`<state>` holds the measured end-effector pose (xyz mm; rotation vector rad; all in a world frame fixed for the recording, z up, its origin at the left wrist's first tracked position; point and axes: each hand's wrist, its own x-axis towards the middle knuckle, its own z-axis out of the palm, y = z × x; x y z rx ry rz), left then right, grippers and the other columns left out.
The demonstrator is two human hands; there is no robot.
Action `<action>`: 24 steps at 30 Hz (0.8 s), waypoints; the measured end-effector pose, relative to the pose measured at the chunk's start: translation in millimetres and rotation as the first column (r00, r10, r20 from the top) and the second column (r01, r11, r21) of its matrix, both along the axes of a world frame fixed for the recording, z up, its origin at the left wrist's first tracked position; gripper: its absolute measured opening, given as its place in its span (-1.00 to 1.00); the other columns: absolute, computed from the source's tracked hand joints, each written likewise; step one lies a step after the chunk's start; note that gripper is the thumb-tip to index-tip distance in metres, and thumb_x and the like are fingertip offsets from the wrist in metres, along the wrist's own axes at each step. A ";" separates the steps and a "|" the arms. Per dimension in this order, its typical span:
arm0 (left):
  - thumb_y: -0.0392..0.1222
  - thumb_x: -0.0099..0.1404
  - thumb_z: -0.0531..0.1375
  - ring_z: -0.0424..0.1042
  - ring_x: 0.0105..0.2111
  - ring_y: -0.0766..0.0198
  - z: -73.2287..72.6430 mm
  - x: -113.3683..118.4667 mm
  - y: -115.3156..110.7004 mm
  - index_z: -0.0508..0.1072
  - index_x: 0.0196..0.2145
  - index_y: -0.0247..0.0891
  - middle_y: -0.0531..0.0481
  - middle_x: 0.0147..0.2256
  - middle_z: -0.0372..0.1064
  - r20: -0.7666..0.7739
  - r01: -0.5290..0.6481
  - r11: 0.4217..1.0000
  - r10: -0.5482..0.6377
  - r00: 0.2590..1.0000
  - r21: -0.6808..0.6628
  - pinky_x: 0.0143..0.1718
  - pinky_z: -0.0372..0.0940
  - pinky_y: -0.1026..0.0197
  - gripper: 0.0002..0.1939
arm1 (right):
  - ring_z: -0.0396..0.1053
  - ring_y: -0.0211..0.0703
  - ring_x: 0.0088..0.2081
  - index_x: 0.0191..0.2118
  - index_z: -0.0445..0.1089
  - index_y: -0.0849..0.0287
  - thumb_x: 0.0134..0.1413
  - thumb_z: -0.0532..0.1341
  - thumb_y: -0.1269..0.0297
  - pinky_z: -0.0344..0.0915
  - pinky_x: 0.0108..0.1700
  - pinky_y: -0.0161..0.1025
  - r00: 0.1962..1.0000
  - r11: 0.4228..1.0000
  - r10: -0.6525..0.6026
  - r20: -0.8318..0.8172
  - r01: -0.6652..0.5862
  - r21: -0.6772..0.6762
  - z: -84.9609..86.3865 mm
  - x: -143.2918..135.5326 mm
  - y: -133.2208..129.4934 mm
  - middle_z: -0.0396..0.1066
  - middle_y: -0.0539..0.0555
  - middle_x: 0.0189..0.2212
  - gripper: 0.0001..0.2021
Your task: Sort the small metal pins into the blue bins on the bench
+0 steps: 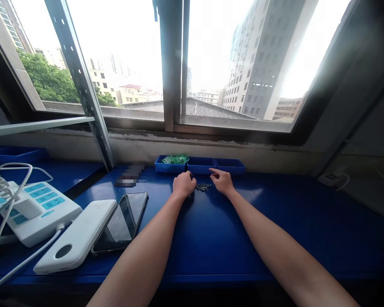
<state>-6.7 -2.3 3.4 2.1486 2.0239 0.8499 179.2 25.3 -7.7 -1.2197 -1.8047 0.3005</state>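
On the glossy blue desk (211, 230), near the front edge, a smooth white power bank (77, 236) lies beside a black phone (123, 221). Farther back, the left hand (183, 184) rests clenched and the right hand (223, 181) loosely released, flanking thin dark screws (203, 186) that could easily scatter if nudged. Beyond sit shallow blue plastic trays (200, 165).

Blue worktable (307, 221) set against a pale wall (275, 155) beneath a wide sliding window (131, 64) with dark metal frames. Bright, overexposed daylight enters; high-rise buildings (259, 64), low rooftops and green trees (48, 79) lie outside. A perforated metal upright (83, 85) crosses the left pane.
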 end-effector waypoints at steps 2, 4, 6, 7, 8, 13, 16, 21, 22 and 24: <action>-0.14 0.24 0.05 0.42 -0.22 0.12 -1.6 2.4 0.5 0.44 -0.19 -0.25 -0.09 -0.24 0.46 0.040 0.097 0.992 -0.100 0.994 0.086 -0.22 0.26 0.19 -0.74 | 0.46 -0.17 -0.32 -0.06 0.46 0.12 0.03 0.10 0.39 0.38 -0.19 -0.25 0.995 0.997 0.074 0.060 -0.075 0.016 -7.1 -4.1 -2.7 0.52 0.01 -0.32 -0.65; -0.13 0.25 0.06 0.42 -0.23 0.16 -3.0 5.8 0.1 0.44 -0.17 -0.24 -0.06 -0.25 0.46 0.053 0.201 0.967 -0.211 0.976 0.155 -0.20 0.26 0.22 -0.74 | 0.46 -0.15 -0.25 -0.06 0.46 0.08 0.04 0.09 0.42 0.36 -0.12 -0.24 0.978 0.988 0.147 0.150 -0.153 0.031 -9.1 -6.7 -5.8 0.51 0.01 -0.24 -0.64; -0.14 0.25 0.08 0.42 -0.21 0.18 -3.7 9.1 -0.9 0.44 -0.18 -0.24 -0.05 -0.24 0.46 0.044 0.277 0.941 -0.290 0.956 0.195 -0.19 0.26 0.24 -0.76 | 0.46 -0.12 -0.20 -0.03 0.44 0.06 0.03 0.10 0.45 0.34 -0.10 -0.24 0.951 0.979 0.190 0.242 -0.203 0.031 -7.3 -7.9 -9.5 0.51 0.01 -0.20 -0.62; -0.15 0.25 0.09 0.42 -0.21 0.18 -3.8 10.4 -1.6 0.44 -0.18 -0.23 -0.05 -0.24 0.46 0.042 0.298 0.932 -0.313 0.949 0.206 -0.19 0.27 0.24 -0.77 | 0.46 -0.11 -0.19 -0.01 0.42 0.06 0.04 0.10 0.46 0.34 -0.10 -0.24 0.941 0.978 0.193 0.278 -0.208 0.027 -5.6 -8.0 -11.5 0.51 0.02 -0.20 -0.61; -0.16 0.26 0.09 0.42 -0.21 0.18 -3.7 11.4 -2.3 0.44 -0.18 -0.23 -0.05 -0.23 0.46 0.047 0.310 0.927 -0.326 0.944 0.213 -0.19 0.27 0.25 -0.78 | 0.46 -0.10 -0.19 0.00 0.41 0.07 0.04 0.11 0.45 0.33 -0.10 -0.24 0.935 0.979 0.183 0.304 -0.200 0.026 -3.8 -7.8 -13.3 0.51 0.03 -0.22 -0.61; -0.17 0.27 0.10 0.44 -0.26 0.21 -1.8 13.1 -5.3 0.44 -0.20 -0.23 -0.02 -0.28 0.48 0.130 0.302 0.923 -0.338 0.932 0.236 -0.23 0.29 0.26 -0.80 | 0.45 -0.09 -0.21 0.04 0.37 0.10 0.09 0.11 0.41 0.32 -0.11 -0.24 0.927 0.988 0.121 0.355 -0.147 0.046 1.7 -5.4 -17.8 0.51 0.06 -0.26 -0.63; -0.13 0.26 0.11 0.44 -0.28 0.22 -1.8 13.7 -6.5 0.45 -0.22 -0.22 -0.02 -0.29 0.48 0.162 0.285 0.926 -0.329 0.930 0.249 -0.27 0.28 0.27 -0.80 | 0.44 -0.09 -0.21 0.03 0.37 0.11 0.11 0.11 0.38 0.31 -0.12 -0.23 0.920 0.990 0.095 0.381 -0.126 0.058 3.9 -6.0 -19.3 0.49 0.10 -0.26 -0.65; -0.13 0.27 0.09 0.43 -0.37 0.23 -3.7 13.3 -6.5 0.46 -0.35 -0.23 -0.01 -0.38 0.48 0.179 0.263 0.932 -0.312 0.933 0.250 -0.36 0.25 0.27 -0.81 | 0.43 -0.09 -0.20 0.02 0.35 0.15 0.07 0.11 0.43 0.30 -0.11 -0.22 0.918 0.987 0.092 0.385 -0.135 0.086 8.6 -8.8 -25.1 0.49 0.11 -0.26 -0.64; -0.15 0.26 0.09 0.43 -0.38 0.23 -3.9 12.9 -6.3 0.46 -0.36 -0.23 -0.01 -0.39 0.47 0.182 0.263 0.932 -0.312 0.932 0.248 -0.36 0.25 0.27 -0.82 | 0.43 -0.09 -0.21 0.02 0.35 0.16 0.07 0.11 0.44 0.30 -0.11 -0.22 0.923 0.985 0.097 0.373 -0.142 0.095 9.1 -9.0 -26.1 0.49 0.11 -0.27 -0.64; -0.18 0.25 0.09 0.42 -0.38 0.24 -4.0 12.1 -5.8 0.46 -0.35 -0.23 0.00 -0.40 0.47 0.201 0.259 0.935 -0.310 0.929 0.242 -0.35 0.25 0.27 -0.84 | 0.44 -0.10 -0.22 -0.01 0.36 0.16 0.06 0.13 0.43 0.31 -0.12 -0.22 0.943 0.981 0.115 0.313 -0.157 0.112 9.4 -9.1 -27.1 0.50 0.09 -0.29 -0.65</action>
